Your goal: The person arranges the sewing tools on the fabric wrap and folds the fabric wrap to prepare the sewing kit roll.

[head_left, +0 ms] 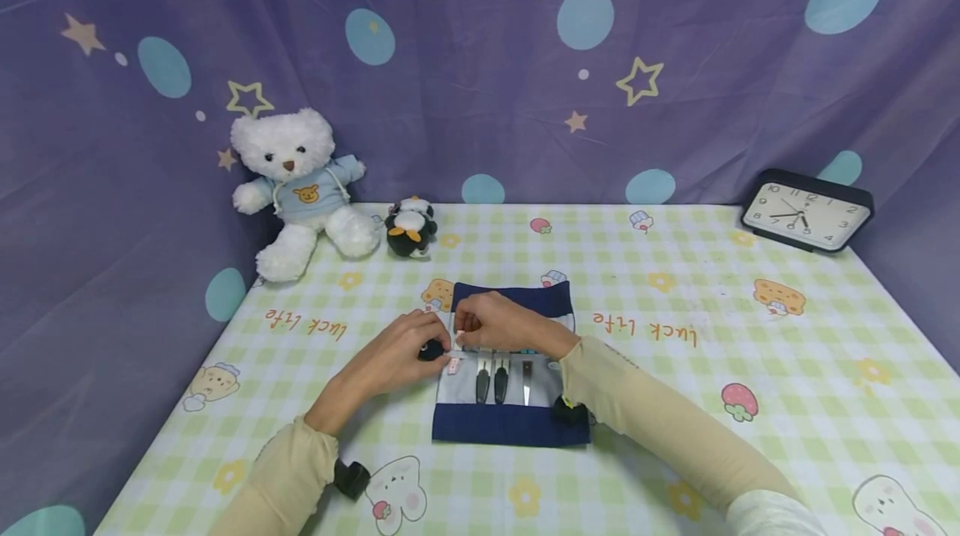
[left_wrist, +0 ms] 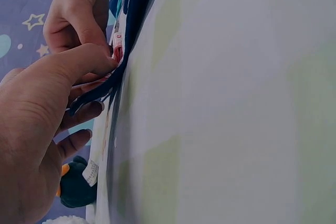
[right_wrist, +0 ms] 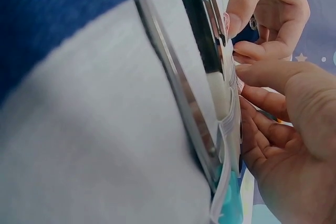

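A navy fabric tool roll (head_left: 510,426) with a pale grey inside lies unfolded on the table. Its left edge is pinched by my left hand (head_left: 401,353), thumb on top and fingers underneath, as the left wrist view shows. My right hand (head_left: 502,323) reaches across the roll and pinches the upper end of a small red-and-white printed strip (left_wrist: 117,48) at the elastic band; its kind cannot be made out. Beside it, two black-handled tools (head_left: 483,382) and a slim metal tool (right_wrist: 176,82) sit under the band. A teal piece (right_wrist: 231,200) shows there too.
At the back left sit a white teddy bear (head_left: 311,186) and a small penguin plush (head_left: 410,227). A black-framed clock (head_left: 808,211) leans at the back right. A checked cloth (head_left: 660,453) covers the table, with purple curtains (head_left: 480,102) around it.
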`<move>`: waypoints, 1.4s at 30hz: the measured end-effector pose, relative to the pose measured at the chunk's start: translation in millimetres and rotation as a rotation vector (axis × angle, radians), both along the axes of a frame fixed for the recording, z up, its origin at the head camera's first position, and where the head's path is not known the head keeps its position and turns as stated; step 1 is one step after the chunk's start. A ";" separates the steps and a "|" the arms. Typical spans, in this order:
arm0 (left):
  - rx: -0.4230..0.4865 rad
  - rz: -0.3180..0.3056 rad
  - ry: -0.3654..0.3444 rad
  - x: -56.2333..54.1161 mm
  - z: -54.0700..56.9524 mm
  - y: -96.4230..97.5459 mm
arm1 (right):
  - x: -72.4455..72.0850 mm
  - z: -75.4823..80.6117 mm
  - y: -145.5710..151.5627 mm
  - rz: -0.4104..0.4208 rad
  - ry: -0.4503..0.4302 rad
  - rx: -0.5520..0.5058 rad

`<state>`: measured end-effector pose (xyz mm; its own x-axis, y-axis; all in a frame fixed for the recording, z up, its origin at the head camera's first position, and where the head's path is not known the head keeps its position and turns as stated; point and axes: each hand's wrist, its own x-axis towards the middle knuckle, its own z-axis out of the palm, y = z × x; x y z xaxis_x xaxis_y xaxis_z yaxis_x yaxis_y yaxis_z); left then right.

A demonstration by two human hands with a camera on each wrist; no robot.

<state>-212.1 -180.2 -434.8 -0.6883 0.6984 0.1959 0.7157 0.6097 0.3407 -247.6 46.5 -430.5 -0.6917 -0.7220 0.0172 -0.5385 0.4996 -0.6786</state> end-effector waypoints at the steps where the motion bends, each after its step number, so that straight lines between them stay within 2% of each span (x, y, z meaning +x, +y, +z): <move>1: 0.002 -0.001 0.001 0.0 0.1 -0.1 | 0.1 0.3 0.0 0.001 0.002 0.001; 11: 0.004 -0.010 0.000 -0.7 0.3 -0.3 | 0.3 -0.7 -1.3 0.013 0.042 0.000; 29: -0.005 -0.004 -0.004 -0.9 -0.3 -0.6 | -0.4 -2.0 -3.5 0.050 0.048 -0.005; 37: 0.002 -0.016 0.005 -1.7 -1.0 -1.3 | 0.5 3.3 3.3 0.025 0.061 -0.041; 42: -0.003 -0.006 0.009 -1.7 -1.8 -1.4 | -0.6 5.2 9.9 0.015 0.046 -0.101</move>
